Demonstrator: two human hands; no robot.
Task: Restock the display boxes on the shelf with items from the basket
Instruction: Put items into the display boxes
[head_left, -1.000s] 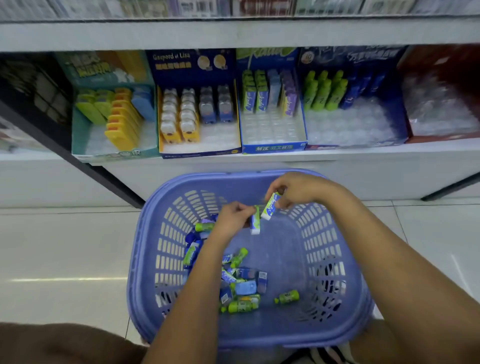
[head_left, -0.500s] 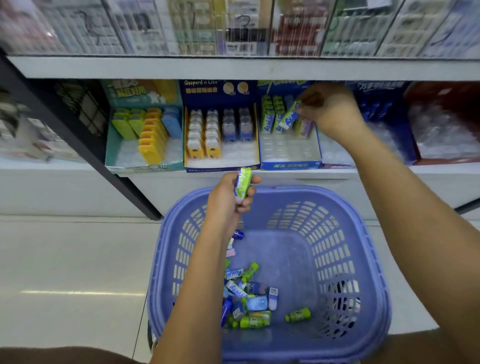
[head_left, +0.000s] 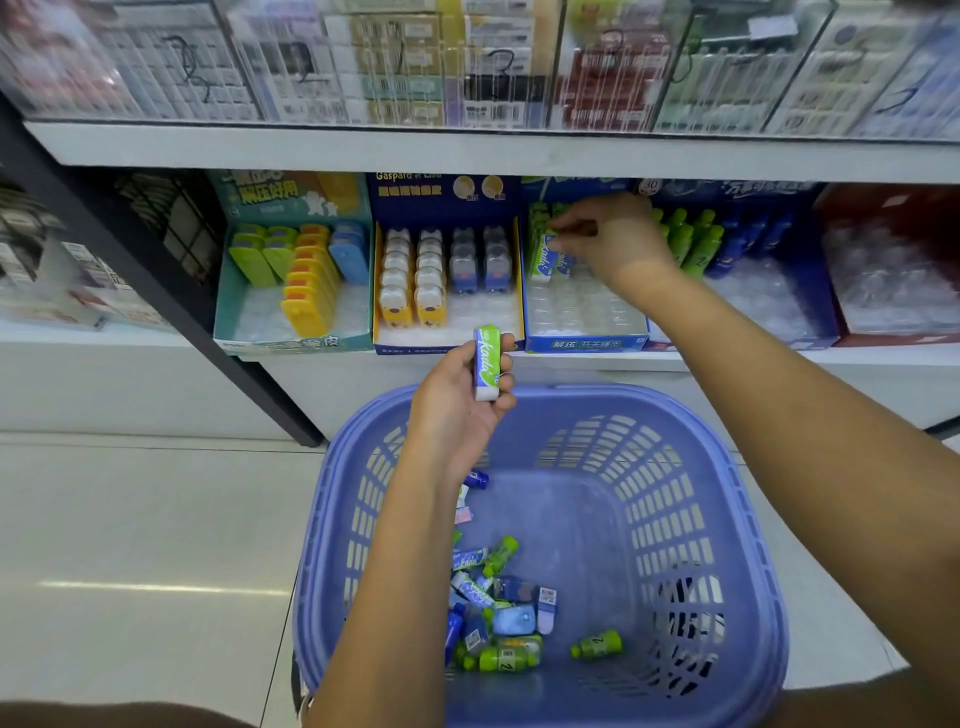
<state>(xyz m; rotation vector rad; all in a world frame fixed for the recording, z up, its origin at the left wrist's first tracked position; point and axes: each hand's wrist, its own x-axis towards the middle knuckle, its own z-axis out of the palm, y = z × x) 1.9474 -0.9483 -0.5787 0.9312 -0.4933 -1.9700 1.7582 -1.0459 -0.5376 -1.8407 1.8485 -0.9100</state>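
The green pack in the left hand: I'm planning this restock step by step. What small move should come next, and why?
Probably raise the green pack in the left hand toward the blue display box. Its back rows hold matching green packs, its front cells are empty, and the right hand is at those rows; whether it holds anything is unclear.

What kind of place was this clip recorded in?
Most likely a shop, perhaps a stationery store: display boxes of small items fill a shelf, packaged goods sit above, and a basket holds more stock.
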